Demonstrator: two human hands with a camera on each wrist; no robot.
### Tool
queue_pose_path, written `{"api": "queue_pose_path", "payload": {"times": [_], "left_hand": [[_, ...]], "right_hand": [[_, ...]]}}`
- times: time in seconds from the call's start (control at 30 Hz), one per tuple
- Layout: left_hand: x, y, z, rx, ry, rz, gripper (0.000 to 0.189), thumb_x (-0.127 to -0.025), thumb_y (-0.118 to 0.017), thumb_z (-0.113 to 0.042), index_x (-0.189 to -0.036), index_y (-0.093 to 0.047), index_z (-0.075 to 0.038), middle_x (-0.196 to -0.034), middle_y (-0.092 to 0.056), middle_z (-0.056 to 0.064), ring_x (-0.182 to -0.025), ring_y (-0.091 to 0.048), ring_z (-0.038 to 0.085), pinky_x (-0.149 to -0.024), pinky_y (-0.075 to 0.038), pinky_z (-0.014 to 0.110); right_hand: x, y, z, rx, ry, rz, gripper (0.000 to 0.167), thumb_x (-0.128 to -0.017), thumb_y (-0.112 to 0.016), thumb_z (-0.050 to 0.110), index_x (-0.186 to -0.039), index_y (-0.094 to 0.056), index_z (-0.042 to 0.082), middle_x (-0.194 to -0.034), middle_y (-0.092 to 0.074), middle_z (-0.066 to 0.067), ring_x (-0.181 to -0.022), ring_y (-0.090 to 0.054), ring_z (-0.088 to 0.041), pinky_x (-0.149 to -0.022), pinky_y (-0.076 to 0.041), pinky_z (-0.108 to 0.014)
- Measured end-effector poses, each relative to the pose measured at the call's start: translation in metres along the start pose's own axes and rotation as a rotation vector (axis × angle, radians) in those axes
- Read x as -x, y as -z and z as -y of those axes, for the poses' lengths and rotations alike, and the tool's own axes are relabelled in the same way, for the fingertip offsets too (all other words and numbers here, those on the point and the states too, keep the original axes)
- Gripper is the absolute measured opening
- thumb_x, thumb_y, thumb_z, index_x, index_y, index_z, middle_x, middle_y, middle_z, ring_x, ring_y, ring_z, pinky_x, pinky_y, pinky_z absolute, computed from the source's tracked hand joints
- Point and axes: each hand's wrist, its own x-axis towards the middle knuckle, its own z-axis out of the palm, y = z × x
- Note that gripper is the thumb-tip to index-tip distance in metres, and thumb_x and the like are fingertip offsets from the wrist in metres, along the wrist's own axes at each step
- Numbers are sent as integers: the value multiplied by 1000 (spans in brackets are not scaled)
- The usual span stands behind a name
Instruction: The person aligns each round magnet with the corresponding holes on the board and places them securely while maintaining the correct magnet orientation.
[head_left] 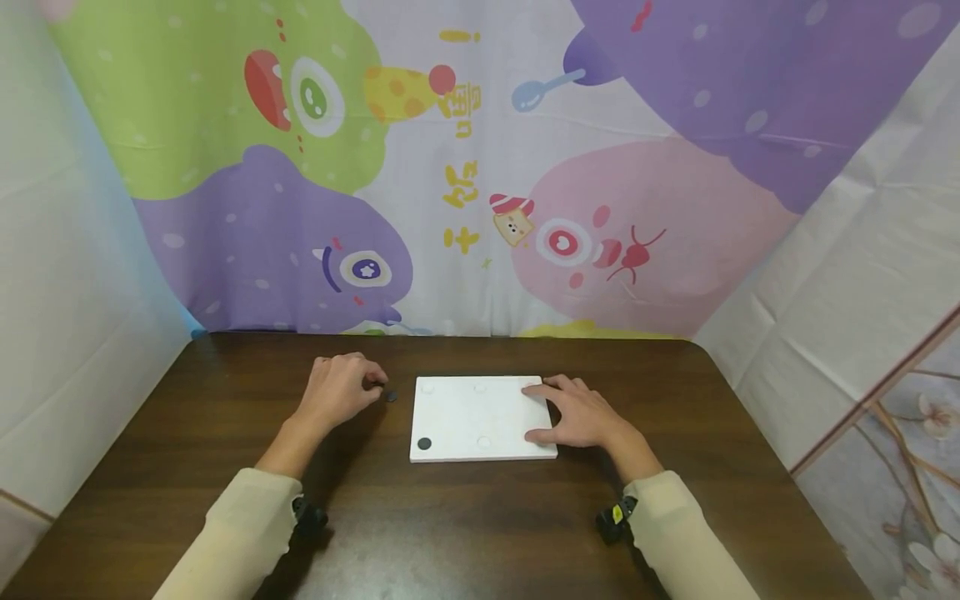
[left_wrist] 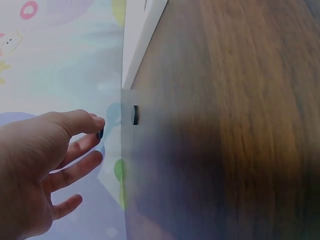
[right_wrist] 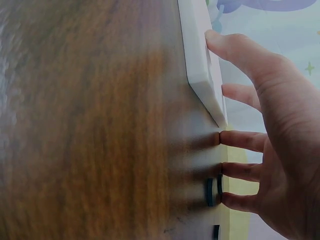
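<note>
A white rectangular board with shallow round recesses lies on the table. One small black disc sits at its near left corner. Left of the board, my left hand pinches another black disc between thumb and fingertips, raised above the tabletop. A further disc lies on the table between that hand and the board. My right hand rests at the board's right end, thumb and forefinger extended on its top, other fingers reaching past the far right corner. Several dark discs are by those fingers in the right wrist view.
The brown wooden table has a patterned cloth hanging at its far edge. Pale cloth walls stand at both sides. A small black camera is strapped to each wrist.
</note>
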Motion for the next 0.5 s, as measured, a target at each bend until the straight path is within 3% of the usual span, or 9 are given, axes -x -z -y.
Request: {"api": "queue_pose_path", "payload": {"times": [0.5], "left_hand": [[-9,-1,-12,8,-19,-1,10,-91,-87,-13,-100,-90,-16,-100,-85,6,-103,-81,33,-96,-54,64]], "right_hand": [[-2,-1,-1,13,2,-1,88,-93,-82,68,-167,-55,29,-174,-49,-22,-149,-52,-45,-118,-48,-76]]}}
